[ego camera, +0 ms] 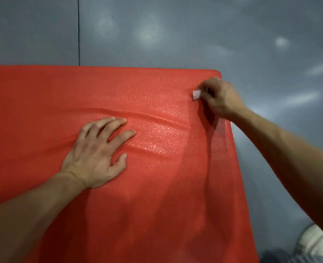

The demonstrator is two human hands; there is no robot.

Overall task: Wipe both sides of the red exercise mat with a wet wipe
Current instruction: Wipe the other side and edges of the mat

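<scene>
Grey floor panels [175, 31] are filling the upper half of the frame, glossy with light patches. Red exercise mat [156, 186] is lying flat across the lower left and centre, its far right corner showing at upper right. Left hand [96, 152], fingers spread and straight, is pressing down mid-frame; a long crease is running just beyond the fingertips. Right hand [219, 97] is curling round a small bunched wet wipe [196, 94], working it on the mat near that far corner. Judgement: this face is being wiped, the underside probably not yet. Doing it well likely means anchoring with the flat palm, overlapping strokes, and smoothing the crease. White shoe [316, 242] is showing at lower right.
</scene>
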